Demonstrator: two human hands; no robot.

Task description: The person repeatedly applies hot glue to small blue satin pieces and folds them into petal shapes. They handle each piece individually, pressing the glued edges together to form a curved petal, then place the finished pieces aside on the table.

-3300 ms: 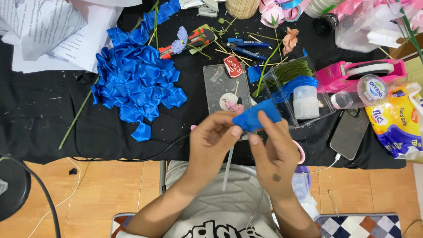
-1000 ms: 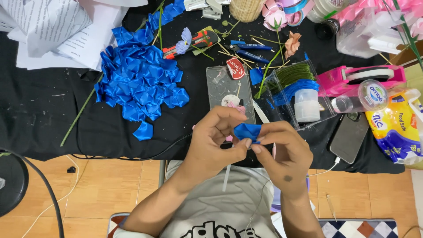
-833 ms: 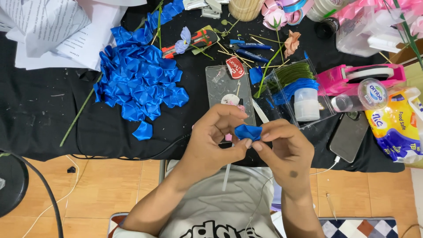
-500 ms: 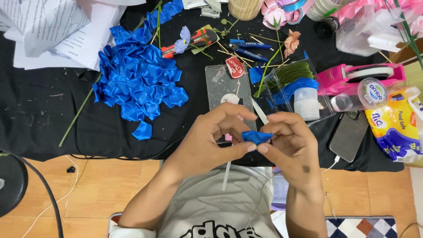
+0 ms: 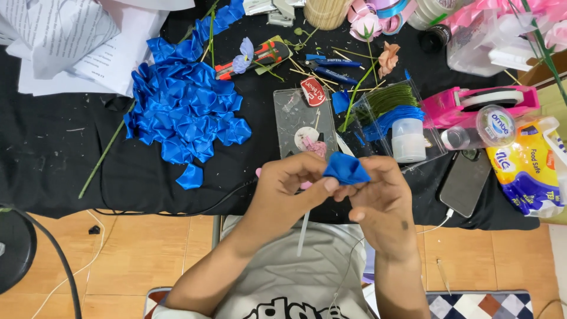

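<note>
Both hands meet at the near edge of the worktop [image 5: 53, 147], which is covered w/ black cloth. Left hand [image 5: 289, 192] and right hand [image 5: 381, 198] pinch one folded blue ribbon piece [image 5: 345, 169] between thumbs & fingertips; grip is narrow on both sides, closed on the ribbon. The piece sits raised above the worktop edge, pointed fold toward the right hand. A thin white stick [image 5: 303, 230] hangs down below the left hand, prob. held in it, but the contact is hidden.

Left of centre lies a pile of folded blue ribbon petals [image 5: 183, 112], well apart from the hands. Just beyond the hands is a clear plastic lid [image 5: 301, 115]; next to it a clear box [image 5: 393, 118] w/ green & blue strips. Far right: pink tape dispenser [image 5: 484, 103], dark phone [image 5: 465, 183], tissue pack [image 5: 528, 171]. White papers [image 5: 65, 41] at the far left corner.
</note>
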